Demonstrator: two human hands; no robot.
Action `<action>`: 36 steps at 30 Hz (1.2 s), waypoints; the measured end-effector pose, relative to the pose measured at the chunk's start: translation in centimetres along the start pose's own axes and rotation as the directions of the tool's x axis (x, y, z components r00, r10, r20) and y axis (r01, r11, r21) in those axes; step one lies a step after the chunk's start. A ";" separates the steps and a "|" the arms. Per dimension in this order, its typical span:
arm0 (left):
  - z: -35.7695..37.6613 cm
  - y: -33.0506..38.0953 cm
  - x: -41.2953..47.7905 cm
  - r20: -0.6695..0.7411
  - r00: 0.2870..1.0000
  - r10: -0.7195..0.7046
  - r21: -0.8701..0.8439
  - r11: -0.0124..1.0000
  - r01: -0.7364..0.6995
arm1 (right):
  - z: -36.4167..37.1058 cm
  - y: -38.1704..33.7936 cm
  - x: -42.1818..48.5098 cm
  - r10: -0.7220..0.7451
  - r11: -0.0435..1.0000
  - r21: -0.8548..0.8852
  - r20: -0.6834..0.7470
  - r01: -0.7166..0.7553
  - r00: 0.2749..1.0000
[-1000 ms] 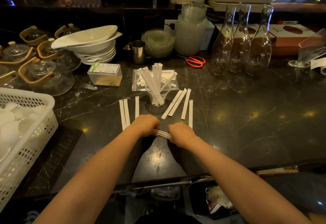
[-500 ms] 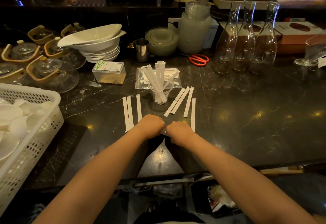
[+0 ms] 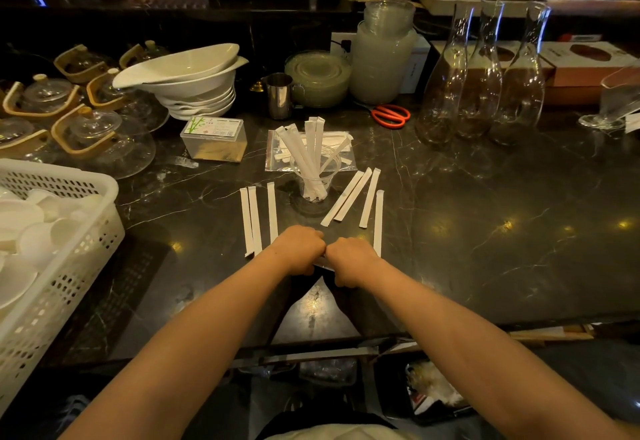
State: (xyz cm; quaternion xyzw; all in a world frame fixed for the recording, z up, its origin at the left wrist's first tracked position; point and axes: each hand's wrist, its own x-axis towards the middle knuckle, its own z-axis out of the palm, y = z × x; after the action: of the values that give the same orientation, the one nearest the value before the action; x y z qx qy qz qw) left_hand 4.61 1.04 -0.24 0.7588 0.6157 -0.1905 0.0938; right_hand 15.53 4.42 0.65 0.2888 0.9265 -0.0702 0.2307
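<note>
My left hand and my right hand are fisted knuckle to knuckle over the dark counter, both gripping a paper-wrapped stick of which only a short white piece shows below them. Three wrapped sticks lie side by side left of my hands. Several more wrapped sticks lie fanned to the right. A clear plastic cup just beyond my hands holds several upright wrapped sticks.
A white perforated basket of white dishes stands at the left edge. Behind are glass teapots, stacked white bowls, a toothpick box, a steel jug, orange scissors, three glass carafes and a zip bag.
My two hands have closed the gap between them; the stretch of wrapped stick seen between them a second ago is now almost hidden. The view shifted slightly.
</note>
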 end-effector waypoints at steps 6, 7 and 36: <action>0.7 0.0 -0.4 -0.026 0.999 0.021 -0.074 0.997 -0.023 | 0.5 0.0 -0.3 -0.003 1.000 -0.026 -0.019 0.002 1.000; 0.8 0.1 -0.5 -0.029 0.999 0.019 -0.091 0.996 -0.022 | 0.6 0.0 -0.3 0.001 1.000 -0.026 -0.016 -0.001 1.000; -5.8 -0.7 -4.3 -0.568 0.628 -0.532 -0.816 0.464 -0.344 | -1.2 -0.2 0.1 0.292 0.375 0.916 -0.262 0.142 0.920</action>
State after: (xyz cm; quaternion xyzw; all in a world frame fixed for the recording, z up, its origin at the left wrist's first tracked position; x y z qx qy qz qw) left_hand 4.24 -0.51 6.85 0.5569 0.6428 0.4925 0.1846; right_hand 14.89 4.58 1.66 0.4182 0.7389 -0.5059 -0.1523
